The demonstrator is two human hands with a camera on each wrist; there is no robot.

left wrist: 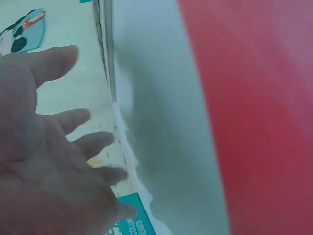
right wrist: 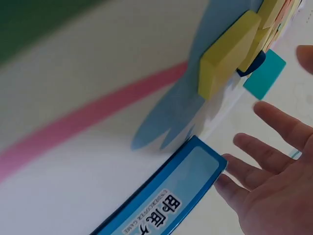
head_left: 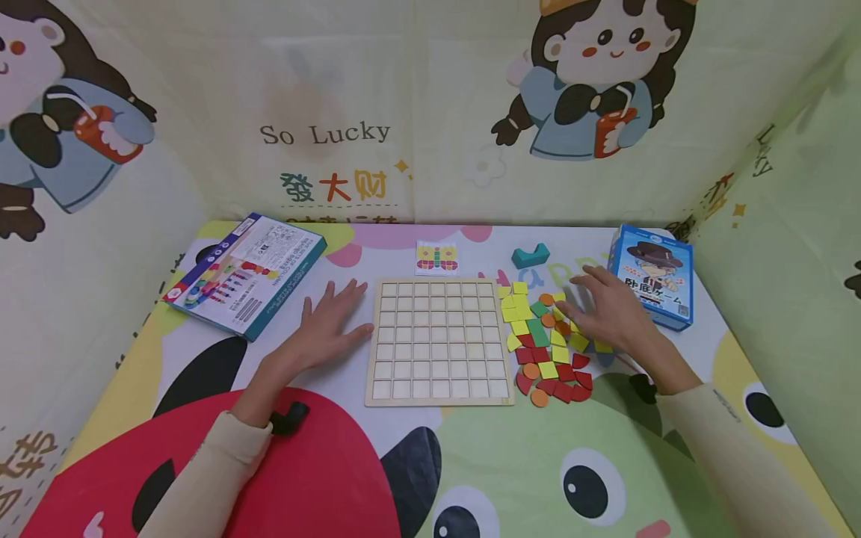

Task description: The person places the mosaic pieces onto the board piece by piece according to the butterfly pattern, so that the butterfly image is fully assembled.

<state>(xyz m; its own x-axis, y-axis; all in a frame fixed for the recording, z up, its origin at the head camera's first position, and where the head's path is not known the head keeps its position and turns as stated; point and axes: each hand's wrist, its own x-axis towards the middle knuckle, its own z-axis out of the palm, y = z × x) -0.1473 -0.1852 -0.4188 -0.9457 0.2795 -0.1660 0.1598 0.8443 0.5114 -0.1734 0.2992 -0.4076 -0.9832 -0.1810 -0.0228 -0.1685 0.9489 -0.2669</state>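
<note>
A square wooden grid board lies flat in the middle, its pale cells bare. Beside its left edge is my left hand, fingers spread and straight, palm and fingers seen in the left wrist view with nothing held. Loose coloured pieces lie along the board's right side, among them yellow squares, red pieces and orange discs. Over the far right of these hovers my right hand, fingers loosely extended and holding nothing. In the right wrist view, its fingers appear close to the blue card box.
A small butterfly pattern card lies behind the board, with a teal notched block to its right. At the left sits a flat game box; a blue box stands at the right. Printed cloth walls enclose the table.
</note>
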